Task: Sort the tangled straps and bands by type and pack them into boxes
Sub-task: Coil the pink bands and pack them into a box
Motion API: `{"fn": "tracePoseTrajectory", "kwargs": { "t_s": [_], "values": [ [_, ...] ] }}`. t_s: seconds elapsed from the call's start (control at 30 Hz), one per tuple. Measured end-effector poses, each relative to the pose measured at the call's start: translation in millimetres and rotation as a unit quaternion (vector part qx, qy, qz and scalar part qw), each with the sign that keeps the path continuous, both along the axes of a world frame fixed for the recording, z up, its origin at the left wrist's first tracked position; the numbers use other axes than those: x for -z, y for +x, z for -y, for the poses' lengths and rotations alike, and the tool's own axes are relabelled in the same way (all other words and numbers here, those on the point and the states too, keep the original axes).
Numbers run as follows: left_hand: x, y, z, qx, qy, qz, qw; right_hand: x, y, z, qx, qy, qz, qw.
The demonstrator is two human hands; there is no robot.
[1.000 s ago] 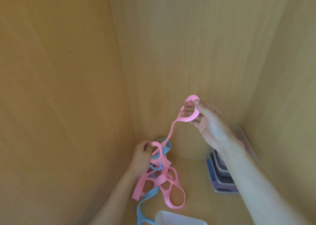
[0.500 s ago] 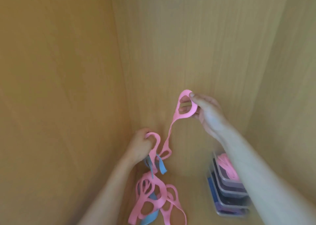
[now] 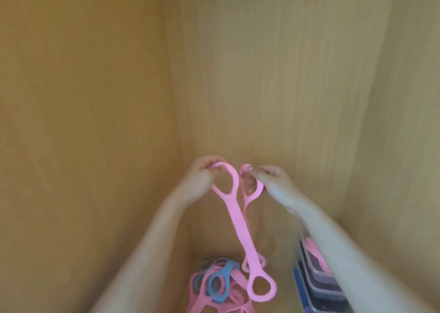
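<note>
Both my hands are raised in front of the wooden back wall. My left hand (image 3: 198, 178) pinches the top loop of a long pink strap (image 3: 238, 224), which hangs down to a ring end near the bottom. My right hand (image 3: 273, 185) pinches the loop of a second pink strap (image 3: 246, 193) right beside it; its lower part is hidden behind the first. Below lies a tangled pile of pink and blue straps (image 3: 219, 286) on the wooden floor.
A stack of clear plastic boxes (image 3: 316, 279) with dark rims stands at the lower right, partly behind my right forearm, with pink straps in the top one. Wooden walls close in on the left, back and right.
My left hand rose from the pile and my right hand came down and left, so the two hands now meet. The pink strap hangs free of the tangle, which dropped to the floor.
</note>
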State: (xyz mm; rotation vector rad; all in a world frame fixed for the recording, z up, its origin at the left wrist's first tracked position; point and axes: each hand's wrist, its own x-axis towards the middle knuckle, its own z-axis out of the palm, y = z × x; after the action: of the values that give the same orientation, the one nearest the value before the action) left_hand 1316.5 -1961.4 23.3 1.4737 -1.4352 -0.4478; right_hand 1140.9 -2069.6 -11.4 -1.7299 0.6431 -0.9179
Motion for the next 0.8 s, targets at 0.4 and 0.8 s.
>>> {"fn": "tracePoseTrajectory", "kwargs": {
  "t_s": [0.4,0.8],
  "values": [
    [-22,-18,5,0.067,0.004,0.064,0.996,-26,-1,-11,-0.018,-0.103,0.023,0.994],
    [-19,-24,4,0.1,-0.045,-0.071,0.991,-40,-15,-14,-0.053,-0.142,-0.03,0.988]
  ]
}}
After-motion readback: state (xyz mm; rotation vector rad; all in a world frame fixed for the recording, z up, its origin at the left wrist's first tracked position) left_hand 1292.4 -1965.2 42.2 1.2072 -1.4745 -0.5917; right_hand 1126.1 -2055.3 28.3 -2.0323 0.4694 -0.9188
